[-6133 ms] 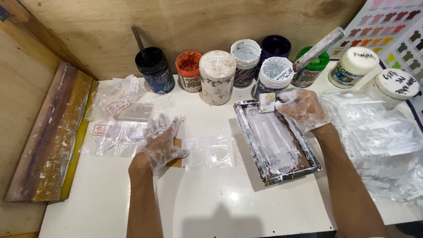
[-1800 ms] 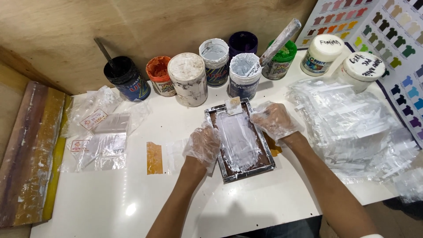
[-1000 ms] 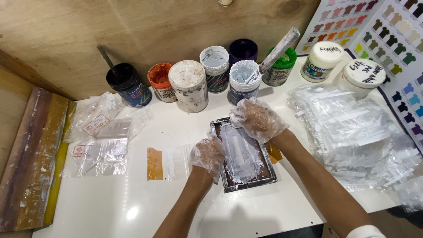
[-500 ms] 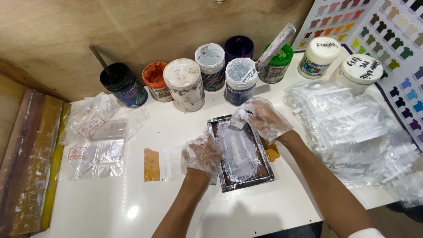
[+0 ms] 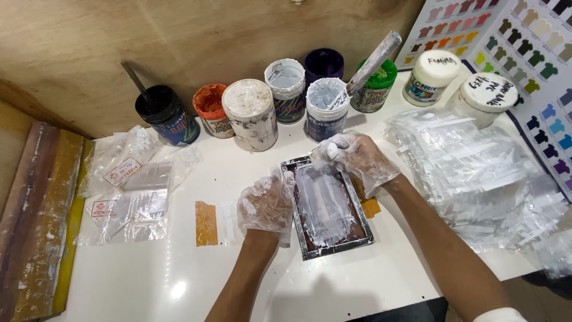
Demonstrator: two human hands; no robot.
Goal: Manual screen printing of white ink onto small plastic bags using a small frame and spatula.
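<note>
Left hand: the left hand (image 5: 266, 204), in a thin clear plastic glove, rests on the left rail of the small rectangular metal-framed printing screen (image 5: 328, 206), fingers curled loosely against the frame; whether it presses or only steadies, I cannot tell.
Screen: it lies flat on the white table (image 5: 179, 280), between the two hands, its mesh smeared with white ink.
Right hand: the right hand (image 5: 356, 160), gloved the same way, sits at the far end of the frame, fingertips drawn together on something small and white at the top edge; what exactly it pinches is hidden.
Beside the left hand: a clear sleeve with an orange-brown strip (image 5: 207, 223) lies just left of the frame.
Right side: a heap of clear plastic bags (image 5: 476, 173) sits near the right forearm.
Left side: a few loose clear packets (image 5: 134, 197), then a long wooden squeegee (image 5: 36, 220) at the table's edge.
Far row: ink tubs stand along the plywood wall, among them a white tub (image 5: 326, 108) just beyond the right hand, holding a stained stirring stick (image 5: 372, 61).
</note>
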